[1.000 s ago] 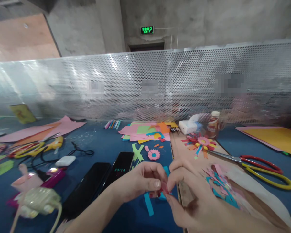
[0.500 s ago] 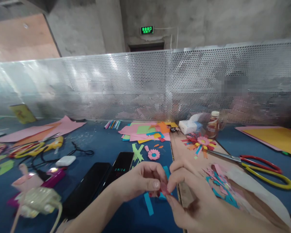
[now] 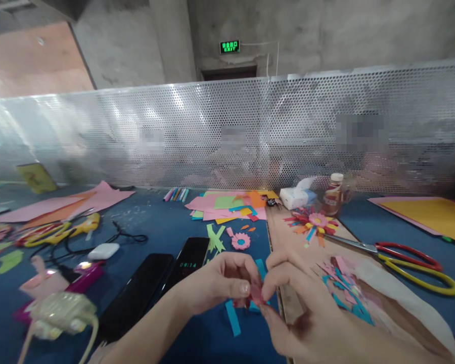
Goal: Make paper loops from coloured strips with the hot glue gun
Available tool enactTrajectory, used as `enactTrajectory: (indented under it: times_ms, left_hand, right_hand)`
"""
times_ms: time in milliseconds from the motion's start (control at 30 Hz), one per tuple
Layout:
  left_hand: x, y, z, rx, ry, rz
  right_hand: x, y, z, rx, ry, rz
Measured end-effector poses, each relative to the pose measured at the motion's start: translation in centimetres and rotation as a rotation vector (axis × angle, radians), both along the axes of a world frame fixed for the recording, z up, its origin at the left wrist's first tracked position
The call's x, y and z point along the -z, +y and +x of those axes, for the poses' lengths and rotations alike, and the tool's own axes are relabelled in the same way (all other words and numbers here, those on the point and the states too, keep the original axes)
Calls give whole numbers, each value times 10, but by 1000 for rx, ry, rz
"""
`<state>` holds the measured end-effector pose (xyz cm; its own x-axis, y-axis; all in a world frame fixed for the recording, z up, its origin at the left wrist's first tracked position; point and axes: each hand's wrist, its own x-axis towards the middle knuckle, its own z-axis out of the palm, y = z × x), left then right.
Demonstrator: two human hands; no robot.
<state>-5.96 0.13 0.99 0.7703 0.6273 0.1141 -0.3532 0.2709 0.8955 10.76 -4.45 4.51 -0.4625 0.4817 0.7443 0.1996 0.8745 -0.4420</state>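
Observation:
Between the fingertips of both hands is a small piece of pink paper (image 3: 256, 293), mostly covered by the fingers. My left hand (image 3: 227, 280) pinches it from the left. From the right, my right hand (image 3: 296, 293) grips its other edge between thumb and finger. Under the hands lie blue paper strips (image 3: 233, 319). Just beyond them are a pink paper flower (image 3: 240, 241) with a blue centre and crossed light-green strips (image 3: 215, 238). A many-coloured paper flower (image 3: 317, 221) rests on the cardboard (image 3: 280, 232) to the right.
Large scissors (image 3: 394, 255) lie right, beside a heap of paper scraps (image 3: 345, 293). Two phones (image 3: 136, 293) and a pale bag-like item (image 3: 62, 316) are left. Coloured sheets (image 3: 227, 202), markers (image 3: 176, 194), a tissue box (image 3: 298, 196) and a bottle (image 3: 332, 195) stand near the perforated metal screen (image 3: 212, 126).
Hardly anything differs. Both hands keep the same pinch on the pink paper, in nearly the same place.

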Motion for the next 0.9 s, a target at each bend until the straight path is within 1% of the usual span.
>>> enactTrajectory:
  times_ms: [200, 467, 600, 900]
  left_hand:
    - [1, 0, 0, 7, -6, -2]
    - [1, 0, 0, 1, 1, -3]
    - [1, 0, 0, 1, 5, -3]
    - [2, 0, -1, 1, 13, 6]
  right_hand:
    - [-5, 0, 0, 11, -12, 27]
    - [0, -1, 1, 4, -18, -13]
    - [1, -1, 0, -3, -1, -1]
    - [-2, -2, 0, 1, -13, -1]
